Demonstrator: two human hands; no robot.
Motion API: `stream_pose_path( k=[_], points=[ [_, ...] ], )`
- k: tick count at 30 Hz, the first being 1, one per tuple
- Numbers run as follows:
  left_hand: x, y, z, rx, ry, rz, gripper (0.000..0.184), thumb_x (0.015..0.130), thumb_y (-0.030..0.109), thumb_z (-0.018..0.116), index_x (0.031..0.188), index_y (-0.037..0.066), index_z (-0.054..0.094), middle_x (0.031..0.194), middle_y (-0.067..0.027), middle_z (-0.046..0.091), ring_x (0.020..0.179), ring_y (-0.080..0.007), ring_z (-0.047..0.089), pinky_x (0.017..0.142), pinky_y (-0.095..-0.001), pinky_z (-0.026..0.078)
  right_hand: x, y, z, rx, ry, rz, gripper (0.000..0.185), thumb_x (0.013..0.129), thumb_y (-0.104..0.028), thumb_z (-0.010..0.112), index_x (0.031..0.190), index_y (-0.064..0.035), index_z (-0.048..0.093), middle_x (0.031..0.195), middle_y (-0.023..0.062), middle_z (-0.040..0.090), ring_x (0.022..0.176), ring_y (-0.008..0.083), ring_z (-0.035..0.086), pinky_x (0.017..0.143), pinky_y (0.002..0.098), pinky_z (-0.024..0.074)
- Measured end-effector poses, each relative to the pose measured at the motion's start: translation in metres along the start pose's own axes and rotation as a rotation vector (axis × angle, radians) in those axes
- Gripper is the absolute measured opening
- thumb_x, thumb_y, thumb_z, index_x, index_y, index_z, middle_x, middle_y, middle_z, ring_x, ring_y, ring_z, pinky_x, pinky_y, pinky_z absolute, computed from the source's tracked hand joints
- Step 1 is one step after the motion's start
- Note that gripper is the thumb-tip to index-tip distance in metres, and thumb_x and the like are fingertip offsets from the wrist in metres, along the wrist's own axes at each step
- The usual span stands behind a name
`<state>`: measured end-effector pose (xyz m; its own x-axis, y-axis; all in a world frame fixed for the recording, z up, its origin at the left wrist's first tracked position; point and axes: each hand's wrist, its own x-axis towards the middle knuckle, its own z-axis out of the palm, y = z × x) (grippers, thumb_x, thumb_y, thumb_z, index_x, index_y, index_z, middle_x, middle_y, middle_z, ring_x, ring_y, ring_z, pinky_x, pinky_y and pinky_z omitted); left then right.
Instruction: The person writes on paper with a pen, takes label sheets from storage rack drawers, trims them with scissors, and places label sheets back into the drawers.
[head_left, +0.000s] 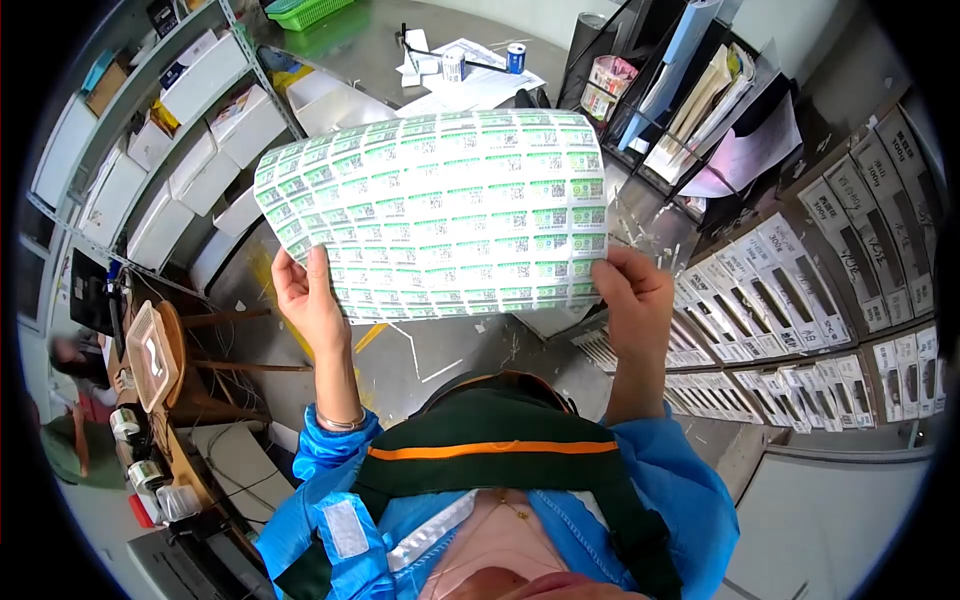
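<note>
A large sheet of labels point(450, 215), printed in rows of green and white stickers with square codes, is held up in front of me. It bows a little, and its left edge curls. My left hand point(308, 295) pinches the lower left edge, thumb on the near face. At the lower right corner, my right hand point(635, 290) grips the sheet between thumb and curled fingers. Both hands hold it above the floor, between my body and the grey table point(370, 30). Fingers behind the sheet are hidden.
White bins point(205, 80) fill shelves at the left. A black file rack point(655, 120) with folders stands at the back right, above rows of labelled boxes point(770, 280). A wooden stool point(175, 350) carries a basket point(150, 355). Another person point(75, 440) is at far left.
</note>
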<state>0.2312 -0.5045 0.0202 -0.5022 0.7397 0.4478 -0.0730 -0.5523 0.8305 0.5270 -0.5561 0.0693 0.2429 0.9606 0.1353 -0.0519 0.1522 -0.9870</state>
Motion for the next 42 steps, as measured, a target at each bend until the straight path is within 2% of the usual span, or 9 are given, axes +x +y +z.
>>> stream_pose_path(
  k=[10, 13, 16, 19, 25, 33, 37, 40, 42],
  points=[
    [-0.023, -0.003, 0.01, 0.035, 0.02, -0.006, 0.029, 0.086, 0.004, 0.057, 0.112, -0.004, 0.046, 0.104, -0.0099, 0.058, 0.088, -0.0115, 0.057, 0.079, -0.0233, 0.045, 0.005, -0.003, -0.02, -0.019, -0.04, 0.002, 0.016, 0.08, -0.01, 0.058, 0.086, 0.0028, 0.064, 0.069, 0.0024, 0.059, 0.063, 0.0078, 0.051, 0.057, 0.0226, 0.0414],
    [-0.026, 0.0, 0.009, 0.022, 0.026, -0.031, 0.03, 0.085, 0.004, 0.058, 0.112, -0.004, 0.047, 0.104, -0.01, 0.058, 0.087, -0.0115, 0.057, 0.079, -0.0235, 0.045, 0.004, -0.01, -0.021, -0.069, -0.106, 0.03, 0.016, 0.082, -0.003, 0.052, 0.089, 0.0081, 0.062, 0.08, 0.0047, 0.062, 0.072, 0.0076, 0.054, 0.068, 0.0201, 0.0415],
    [-0.029, 0.001, 0.007, 0.024, 0.025, -0.01, 0.029, 0.086, 0.005, 0.057, 0.112, -0.003, 0.047, 0.101, -0.0085, 0.059, 0.085, -0.01, 0.057, 0.076, -0.0226, 0.046, 0.004, -0.007, -0.023, -0.003, -0.11, 0.013, 0.017, 0.082, -0.002, 0.052, 0.089, 0.0091, 0.062, 0.081, 0.0062, 0.062, 0.071, 0.0085, 0.055, 0.066, 0.0203, 0.0419],
    [-0.029, 0.006, 0.003, 0.037, 0.016, 0.004, 0.028, 0.087, 0.006, 0.056, 0.113, -0.003, 0.047, 0.1, -0.0078, 0.059, 0.084, -0.0094, 0.056, 0.075, -0.0223, 0.046, 0.006, -0.001, -0.018, 0.13, -0.076, 0.013, 0.016, 0.081, -0.009, 0.056, 0.085, 0.004, 0.063, 0.07, 0.0027, 0.059, 0.063, 0.0076, 0.051, 0.056, 0.0219, 0.0405],
    [-0.032, 0.012, -0.008, 0.013, 0.002, 0.008, 0.028, 0.086, 0.002, 0.056, 0.111, -0.003, 0.046, 0.103, -0.0096, 0.059, 0.087, -0.0114, 0.058, 0.078, -0.0239, 0.046, 0.0, -0.01, -0.005, 0.161, -0.061, -0.012, 0.018, 0.081, -0.01, 0.055, 0.087, 0.0047, 0.064, 0.072, 0.0035, 0.06, 0.063, 0.0078, 0.051, 0.057, 0.0212, 0.0407],
    [-0.035, 0.013, -0.022, 0.027, -0.033, 0.022, 0.029, 0.087, 0.006, 0.056, 0.113, -0.003, 0.047, 0.099, -0.0078, 0.059, 0.084, -0.0099, 0.056, 0.075, -0.0221, 0.045, -0.001, -0.007, 0.0, 0.235, -0.076, -0.007, 0.021, 0.081, -0.008, 0.054, 0.093, 0.0058, 0.064, 0.076, 0.0046, 0.062, 0.067, 0.0085, 0.054, 0.061, 0.0209, 0.0425],
    [-0.036, 0.012, -0.029, -0.002, -0.033, -0.011, 0.029, 0.085, 0.001, 0.056, 0.112, -0.003, 0.046, 0.102, -0.0104, 0.06, 0.087, -0.0117, 0.058, 0.078, -0.0239, 0.047, -0.005, -0.013, 0.006, 0.174, -0.056, -0.017, 0.021, 0.081, -0.008, 0.054, 0.093, 0.0063, 0.063, 0.076, 0.0041, 0.061, 0.067, 0.0083, 0.053, 0.061, 0.0203, 0.0419],
    [-0.038, 0.013, -0.03, -0.019, -0.041, -0.022, 0.03, 0.085, 0.001, 0.056, 0.112, -0.004, 0.046, 0.103, -0.0112, 0.06, 0.087, -0.0115, 0.058, 0.078, -0.0238, 0.046, -0.005, -0.01, 0.004, 0.192, -0.076, -0.005, 0.024, 0.082, -0.005, 0.053, 0.099, 0.0122, 0.059, 0.088, 0.0128, 0.064, 0.076, 0.013, 0.059, 0.071, 0.0225, 0.0442],
    [-0.039, 0.014, -0.032, -0.028, -0.056, -0.031, 0.03, 0.085, 0.001, 0.056, 0.113, -0.004, 0.045, 0.103, -0.0117, 0.059, 0.088, -0.0113, 0.058, 0.078, -0.0237, 0.046, -0.005, -0.009, 0.006, 0.213, 0.001, 0.042, 0.023, 0.082, -0.005, 0.052, 0.096, 0.0115, 0.059, 0.086, 0.0114, 0.064, 0.076, 0.0125, 0.059, 0.071, 0.0222, 0.0441]
  ],
)
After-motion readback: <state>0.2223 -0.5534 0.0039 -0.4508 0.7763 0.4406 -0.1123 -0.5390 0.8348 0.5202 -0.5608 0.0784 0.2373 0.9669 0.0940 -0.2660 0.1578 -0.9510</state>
